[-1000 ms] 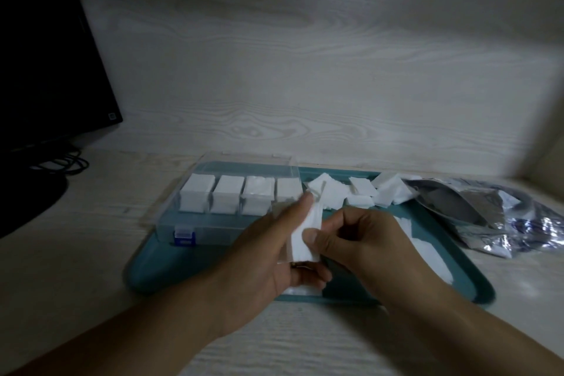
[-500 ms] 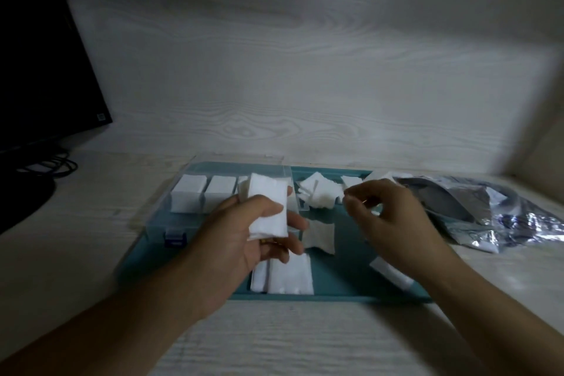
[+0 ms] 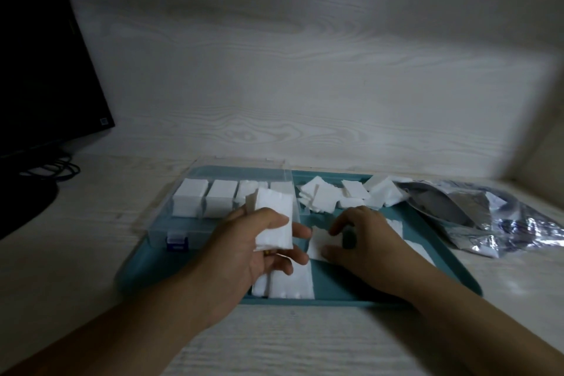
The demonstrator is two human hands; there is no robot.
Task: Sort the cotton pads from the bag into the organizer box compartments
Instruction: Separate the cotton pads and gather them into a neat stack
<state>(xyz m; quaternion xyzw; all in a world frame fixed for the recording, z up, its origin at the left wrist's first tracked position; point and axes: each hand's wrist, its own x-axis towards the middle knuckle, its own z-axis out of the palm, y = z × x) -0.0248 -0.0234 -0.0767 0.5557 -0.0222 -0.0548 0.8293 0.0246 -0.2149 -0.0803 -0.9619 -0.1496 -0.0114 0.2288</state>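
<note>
Right hand (image 3: pixel 363 241) has dropped from mid-air onto the tray (image 3: pixel 439 256), now pinching a loose pad (image 3: pixel 320 243) just right of the box (image 3: pixel 195 223), while left hand (image 3: pixel 259 241) still grips a stack (image 3: pixel 274 223) there, so gathering continues.

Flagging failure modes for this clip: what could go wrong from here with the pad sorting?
1. The left hand holds a stack of white cotton pads loosely above the teal plastic tray; some could slide out.
2. The right hand pinches a single white pad flat on the tray; it may grab two or miss.
3. The clear organizer box looks nearly full, so a stack may not fit.
</note>
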